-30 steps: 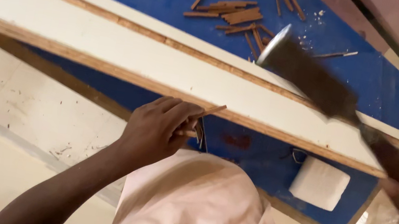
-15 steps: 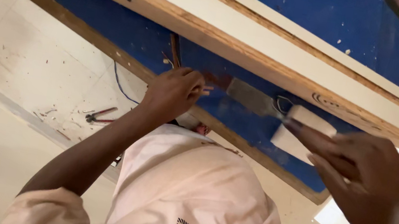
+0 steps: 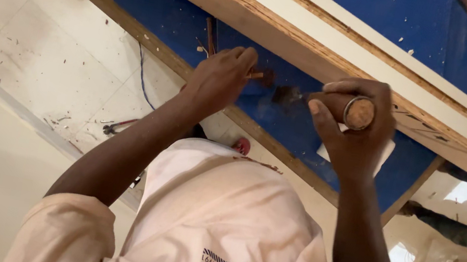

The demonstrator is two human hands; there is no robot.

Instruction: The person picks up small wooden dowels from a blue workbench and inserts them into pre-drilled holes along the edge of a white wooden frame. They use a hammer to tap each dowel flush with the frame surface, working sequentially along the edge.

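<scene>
1. Up close, the right hand (image 3: 351, 128) gripped a round wooden tool handle (image 3: 348, 109), its cut end tan and grainy.
2. At nine o'clock of it, the left hand (image 3: 220, 78) pinched a small brown piece (image 3: 257, 75) against the blue desk (image 3: 286, 118).
3. A pale plywood-edged board (image 3: 324, 45) lay at twelve o'clock.

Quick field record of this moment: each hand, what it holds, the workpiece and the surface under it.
left hand: pinches a small wooden peg, pointed toward the board edge
right hand: grips a round wooden handle, butt end toward the camera; tool head hidden
board: long pale board with raw ply edge, running diagonally
surface: blue table
floor: pliers
</scene>
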